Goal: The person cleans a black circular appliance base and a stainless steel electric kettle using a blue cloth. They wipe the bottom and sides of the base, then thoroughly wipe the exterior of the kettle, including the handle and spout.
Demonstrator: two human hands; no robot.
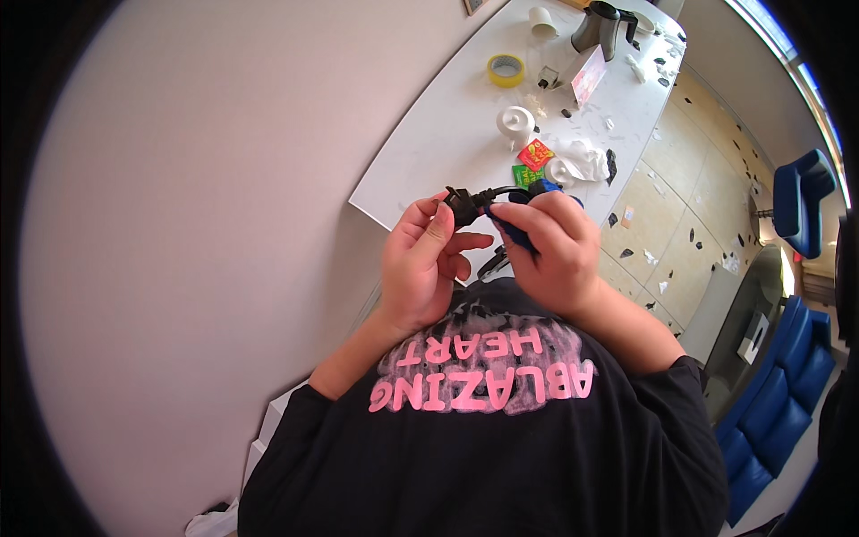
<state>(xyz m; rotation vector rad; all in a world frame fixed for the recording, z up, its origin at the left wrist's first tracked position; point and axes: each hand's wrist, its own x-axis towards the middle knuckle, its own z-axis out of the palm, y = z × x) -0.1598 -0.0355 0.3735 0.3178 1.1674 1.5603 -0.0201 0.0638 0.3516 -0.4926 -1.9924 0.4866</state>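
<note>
In front of my chest, over the near end of the white table (392, 178), my left hand (423, 262) pinches a black power plug (460, 207) between thumb and fingers. A black cable (503, 192) runs from the plug towards the right and passes behind my right hand. My right hand (557, 241) grips a dark blue cloth (515, 231), its fingertips close against the plug's cable end. Part of the cloth is hidden by my fingers. Below the cloth, a dark object (494, 264) shows between my hands; I cannot tell what it is.
Beyond my hands are red (536, 155) and green sachets (527, 176), crumpled white tissue (585, 161), a lidded white pot (516, 123), yellow tape (506, 70), a white cup (542, 23) and a kettle (597, 28). Scraps litter the tiled floor (678, 201). Blue seating (772, 403) stands right.
</note>
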